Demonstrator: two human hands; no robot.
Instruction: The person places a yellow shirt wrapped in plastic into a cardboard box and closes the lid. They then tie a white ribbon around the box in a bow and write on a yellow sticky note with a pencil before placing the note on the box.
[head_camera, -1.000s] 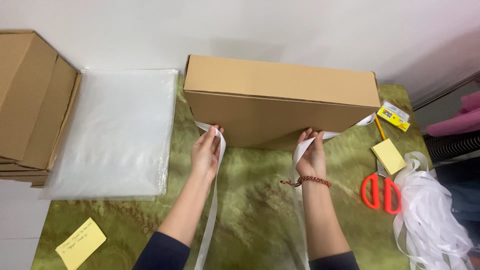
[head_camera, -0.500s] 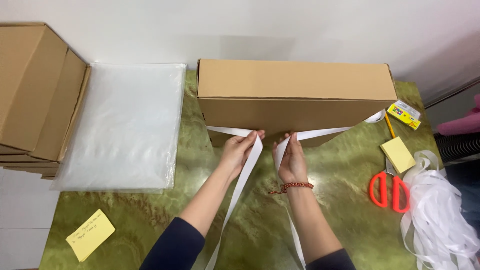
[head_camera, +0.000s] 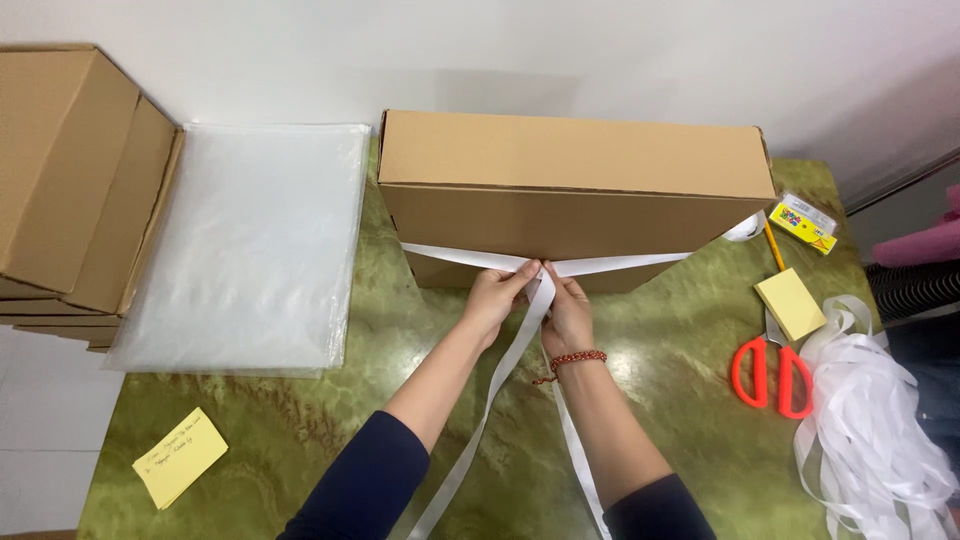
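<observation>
Both hands had closed together at the box (head_camera: 570, 215) front. Left hand (head_camera: 495, 300) and right hand (head_camera: 568, 315) pinched the ribbon (head_camera: 610, 266); slack grip could let it slip

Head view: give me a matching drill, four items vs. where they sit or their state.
Things:
1. white ribbon
2. scissors
3. clear plastic bags
4. yellow note

Places or states:
A. near left corner of the table
B. flat stack left of the cardboard box
C. pinched by both hands at the box front
D. right of the box, beside loose ribbon pile

Pairs: 1-C, 2-D, 3-B, 4-A
</observation>
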